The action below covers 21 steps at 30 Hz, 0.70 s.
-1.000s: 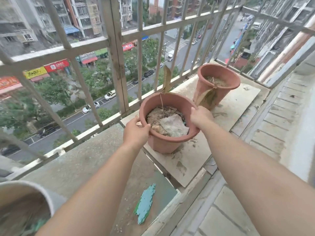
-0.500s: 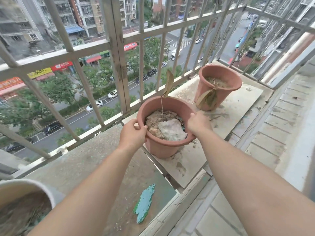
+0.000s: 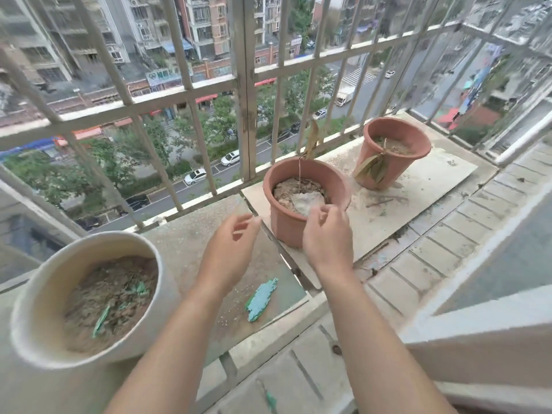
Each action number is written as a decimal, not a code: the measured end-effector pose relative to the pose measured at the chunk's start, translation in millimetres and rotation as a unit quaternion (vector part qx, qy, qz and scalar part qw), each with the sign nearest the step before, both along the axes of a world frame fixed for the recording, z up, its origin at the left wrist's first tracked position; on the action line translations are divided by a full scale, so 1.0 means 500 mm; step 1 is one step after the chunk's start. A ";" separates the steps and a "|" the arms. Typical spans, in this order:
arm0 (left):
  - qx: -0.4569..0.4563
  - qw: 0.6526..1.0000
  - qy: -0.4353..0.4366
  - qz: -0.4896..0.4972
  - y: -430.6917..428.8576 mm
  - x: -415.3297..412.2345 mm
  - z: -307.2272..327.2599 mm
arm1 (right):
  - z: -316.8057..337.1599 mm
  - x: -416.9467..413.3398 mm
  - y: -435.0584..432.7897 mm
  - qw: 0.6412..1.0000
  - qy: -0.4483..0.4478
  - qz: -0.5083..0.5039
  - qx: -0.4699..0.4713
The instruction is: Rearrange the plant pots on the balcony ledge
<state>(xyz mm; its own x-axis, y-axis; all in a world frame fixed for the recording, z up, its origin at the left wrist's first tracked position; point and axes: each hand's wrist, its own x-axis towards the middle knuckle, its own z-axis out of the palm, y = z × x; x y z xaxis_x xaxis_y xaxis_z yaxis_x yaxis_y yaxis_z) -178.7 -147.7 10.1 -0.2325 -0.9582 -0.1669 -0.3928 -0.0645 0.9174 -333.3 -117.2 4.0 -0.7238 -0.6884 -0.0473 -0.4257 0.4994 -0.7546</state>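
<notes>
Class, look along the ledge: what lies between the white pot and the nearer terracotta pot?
In the head view, between the white pot and the nearer terracotta pot lies bare grey ledge, with the left hand hovering over it.

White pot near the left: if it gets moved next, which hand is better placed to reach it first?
Left, probably. The left hand hangs open over the bare ledge between the white pot and the nearer terracotta pot; the right hand is in front of that terracotta pot.
</notes>
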 end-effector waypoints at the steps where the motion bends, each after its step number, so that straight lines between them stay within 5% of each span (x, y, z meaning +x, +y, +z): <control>1: 0.009 1.000 0.020 0.019 0.040 0.018 0.009 | 0.013 0.022 0.046 0.999 -0.023 0.019 -0.023; 11: 0.008 0.997 0.081 0.001 0.423 0.087 0.035 | 0.079 0.086 0.531 0.965 -0.145 0.210 -0.060; 21: 0.072 0.970 0.093 -0.215 0.790 0.025 0.058 | 0.041 -0.005 0.984 0.965 -0.234 0.097 -0.068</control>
